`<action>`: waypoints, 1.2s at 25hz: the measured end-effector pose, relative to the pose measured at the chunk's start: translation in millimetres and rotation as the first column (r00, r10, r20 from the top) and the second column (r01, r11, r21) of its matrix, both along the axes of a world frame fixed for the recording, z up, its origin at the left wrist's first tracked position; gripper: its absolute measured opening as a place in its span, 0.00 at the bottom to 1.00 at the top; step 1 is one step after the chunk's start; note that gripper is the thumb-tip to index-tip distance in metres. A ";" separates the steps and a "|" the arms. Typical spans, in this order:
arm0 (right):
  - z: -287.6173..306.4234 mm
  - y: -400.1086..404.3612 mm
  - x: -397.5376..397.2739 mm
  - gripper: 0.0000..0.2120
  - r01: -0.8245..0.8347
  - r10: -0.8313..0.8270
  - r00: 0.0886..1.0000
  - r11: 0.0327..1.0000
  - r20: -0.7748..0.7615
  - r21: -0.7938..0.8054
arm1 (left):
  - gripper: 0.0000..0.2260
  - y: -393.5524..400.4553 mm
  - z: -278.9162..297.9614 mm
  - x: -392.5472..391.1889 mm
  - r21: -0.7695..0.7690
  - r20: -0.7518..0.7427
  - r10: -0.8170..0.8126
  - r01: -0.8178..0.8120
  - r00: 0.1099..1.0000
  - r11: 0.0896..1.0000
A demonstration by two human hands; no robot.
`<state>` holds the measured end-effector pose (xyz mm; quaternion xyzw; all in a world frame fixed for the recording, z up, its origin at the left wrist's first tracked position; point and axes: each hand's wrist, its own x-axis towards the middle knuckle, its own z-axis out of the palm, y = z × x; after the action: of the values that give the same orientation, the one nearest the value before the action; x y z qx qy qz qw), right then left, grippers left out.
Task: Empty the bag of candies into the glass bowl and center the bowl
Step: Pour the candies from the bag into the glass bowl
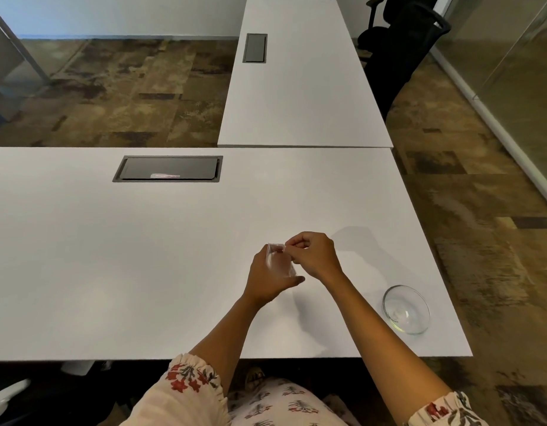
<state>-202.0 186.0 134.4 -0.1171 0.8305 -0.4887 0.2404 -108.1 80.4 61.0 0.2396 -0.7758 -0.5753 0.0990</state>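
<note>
A small clear plastic bag (279,261) is held upright above the white table (143,256), right of its middle. My left hand (267,281) grips the bag from below and behind. My right hand (312,253) pinches the bag's top edge with its fingertips. What is inside the bag is too blurred to make out. The glass bowl (406,309) stands empty near the table's front right corner, well to the right of both hands.
A dark cable hatch (168,169) is set into the table at the back. A second white table (299,81) adjoins at the far right, with a black office chair (398,47) beside it. A glass partition runs along the right.
</note>
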 end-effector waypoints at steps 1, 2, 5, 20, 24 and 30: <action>1.2 0.6 -0.4 0.03 0.001 -0.001 1.000 1.000 0.006 -0.013 | 0.31 3.9 -0.2 -0.9 -0.001 -0.014 0.002 -0.002 1.000 1.000; 2.5 0.3 -0.8 0.04 0.000 0.000 1.000 1.000 0.015 -0.029 | 0.32 6.6 -0.4 -1.9 0.000 -0.027 0.007 -0.007 1.000 1.000; 4.7 3.0 -3.3 0.05 0.017 -0.013 0.999 0.996 0.050 -0.087 | 0.30 9.8 -0.3 -7.2 0.025 -0.060 0.025 -0.023 0.998 0.999; -32.9 50.4 -17.9 0.06 0.260 -0.214 0.944 0.951 0.250 -0.168 | 0.20 19.2 3.9 -21.6 0.237 0.217 -0.084 0.031 0.973 0.971; -40.2 67.4 -19.0 0.06 0.381 -0.289 0.881 0.903 0.375 -0.198 | 0.19 32.3 5.2 -33.2 0.198 0.227 -0.121 0.076 0.966 0.977; -55.4 102.4 -16.7 0.22 0.545 -0.328 0.727 0.810 0.603 -0.216 | 0.21 63.9 2.7 -55.3 0.010 0.184 -0.188 0.189 0.965 0.982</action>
<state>-218.7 288.4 79.0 0.1839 0.6212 -0.6950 0.3118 -163.5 144.3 63.7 0.2166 -0.8031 -0.5544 -0.0275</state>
